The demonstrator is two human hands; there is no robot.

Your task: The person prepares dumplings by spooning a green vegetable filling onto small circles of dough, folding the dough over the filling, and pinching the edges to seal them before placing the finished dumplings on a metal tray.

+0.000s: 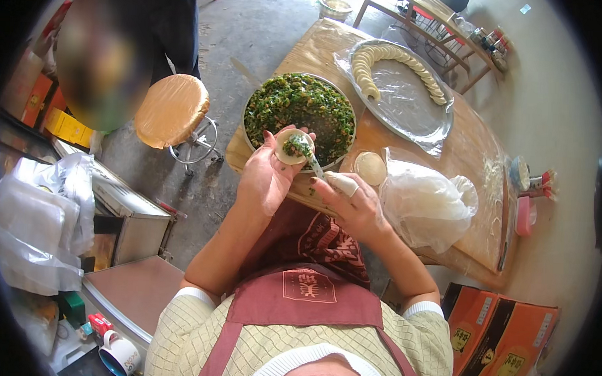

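My left hand (271,174) cradles a round dough wrapper (284,155) with chopped green filling (297,145) on it. In my right hand (352,202) is a patterned spoon (316,163), its bowl end on the filling over the wrapper. One finger of that hand wears a white covering. Just beyond both hands sits a wide round basin (353,132) heaped with chopped green filling, lower on its near right side. A stack of round wrappers (371,169) lies to the right, partly beside a clear plastic bag (425,200) with pale contents I cannot make out.
A film-covered round tray (403,109) holds a curved row of folded dumplings (369,73) on the wooden table (481,144). Left of the table stands a round stool (172,109); a person (179,29) is behind it. Orange boxes (504,339) stand at lower right, a mug (118,353) at lower left.
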